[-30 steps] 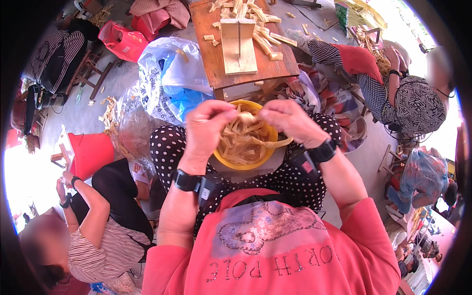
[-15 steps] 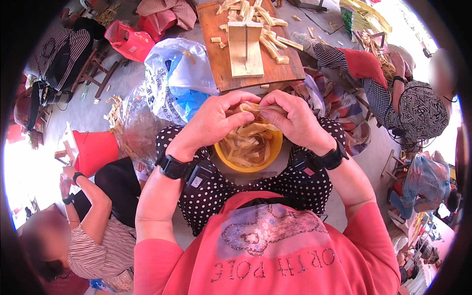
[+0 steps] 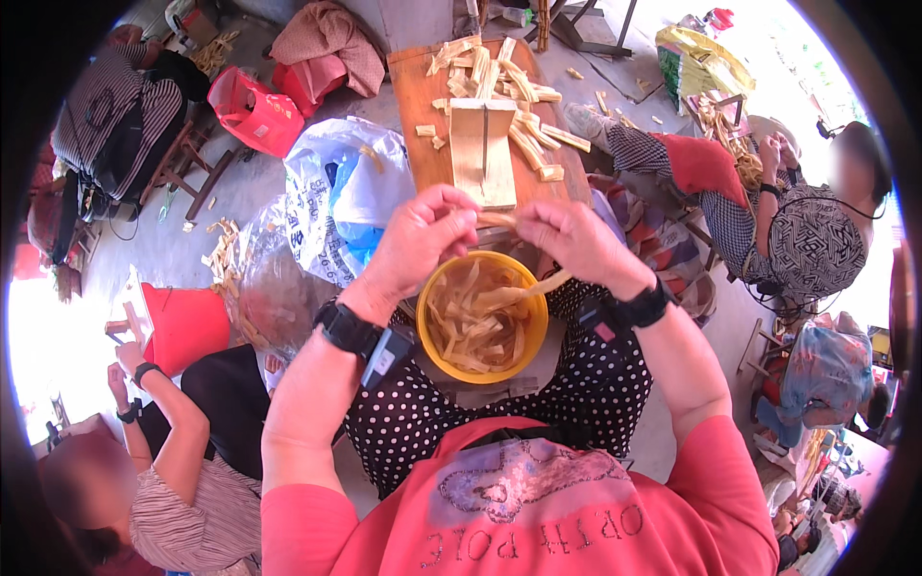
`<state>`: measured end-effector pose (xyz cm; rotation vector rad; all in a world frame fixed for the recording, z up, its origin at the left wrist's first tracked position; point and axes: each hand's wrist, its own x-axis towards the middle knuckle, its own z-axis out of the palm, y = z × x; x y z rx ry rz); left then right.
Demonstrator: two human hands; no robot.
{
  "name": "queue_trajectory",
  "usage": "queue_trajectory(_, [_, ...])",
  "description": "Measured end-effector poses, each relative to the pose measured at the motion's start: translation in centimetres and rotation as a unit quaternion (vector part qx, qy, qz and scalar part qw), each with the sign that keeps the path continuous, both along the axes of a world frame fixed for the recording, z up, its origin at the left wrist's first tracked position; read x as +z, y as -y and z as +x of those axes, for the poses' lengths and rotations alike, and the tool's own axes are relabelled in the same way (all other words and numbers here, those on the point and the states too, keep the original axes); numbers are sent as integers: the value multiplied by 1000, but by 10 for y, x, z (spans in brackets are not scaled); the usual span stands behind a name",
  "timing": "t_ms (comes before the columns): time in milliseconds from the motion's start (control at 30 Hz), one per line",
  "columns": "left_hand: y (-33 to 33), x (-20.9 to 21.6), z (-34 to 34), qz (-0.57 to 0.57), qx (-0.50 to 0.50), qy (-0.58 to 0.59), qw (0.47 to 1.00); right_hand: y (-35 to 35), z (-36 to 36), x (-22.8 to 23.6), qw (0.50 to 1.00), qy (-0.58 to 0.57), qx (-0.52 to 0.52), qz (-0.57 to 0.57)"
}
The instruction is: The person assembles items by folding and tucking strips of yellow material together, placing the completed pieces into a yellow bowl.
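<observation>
Strip: a short stretch of pale tan strip (image 3: 496, 220) shows between the two hands, narrow, slightly glossy, roughly level, just beyond the yellow bucket's far rim and near the bench end.
Left hand: the left hand (image 3: 427, 235) pinches the strip by thumb and forefinger, the other fingers curled; the pinched end is covered.
Right hand: the right hand (image 3: 576, 240) pinches the other side, knuckles up, hiding its fingertips in part. A pale tail (image 3: 552, 281) slants out below it toward the bucket; whether it belongs to the same strip cannot be told.
Change: half a second ago the hands met over the bucket's far side and covered that rim; now the fingertips stand apart and the rim shows.
Bucket: the yellow bucket (image 3: 480, 378) stands between the knees, holding tangled, flat, translucent tan strips (image 3: 475, 331); its depth is hard to judge.
Bench: the wooden bench (image 3: 423, 77) carries an upright slotted board (image 3: 483, 120) on a flat base, with pale bundles (image 3: 480, 72) heaped behind.
Left of bench: a white plastic bag (image 3: 327, 163), crumpled, its contents mostly hidden.
Farther out: seated co-workers at both sides, partly cut by the dark lens edge.
</observation>
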<state>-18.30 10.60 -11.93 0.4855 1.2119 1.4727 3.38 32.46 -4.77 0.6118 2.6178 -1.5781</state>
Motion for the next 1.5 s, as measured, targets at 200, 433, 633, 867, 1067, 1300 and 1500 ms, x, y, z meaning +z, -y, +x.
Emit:
queue_trajectory(200, [-77,-34,-77,21,34,-47,998,-93,-54,-66,998,-36,-53,-11])
queue_trajectory(433, [-129,-85,-118,8,32,-61,998,-136,-97,-117,991,-41,-114,-56])
queue_trajectory(633, [-119,-95,-134,-55,53,-94,993,-130,-63,-101,976,-21,-215,-21])
queue_trajectory(867, [-45,-24,-14,2,-72,-6,997,-23,-14,-48,966,68,-128,-214])
queue_trajectory(1067, [57,-15,60,-69,16,0,997,56,32,-7,934,44,-194,-295])
queue_trajectory(1300, [123,-73,127,-122,67,-76,987,85,102,-37,952,114,-184,-216])
queue_trajectory(1500, [109,-24,170,-37,39,-328,943,109,149,-17,999,33,-39,-19])
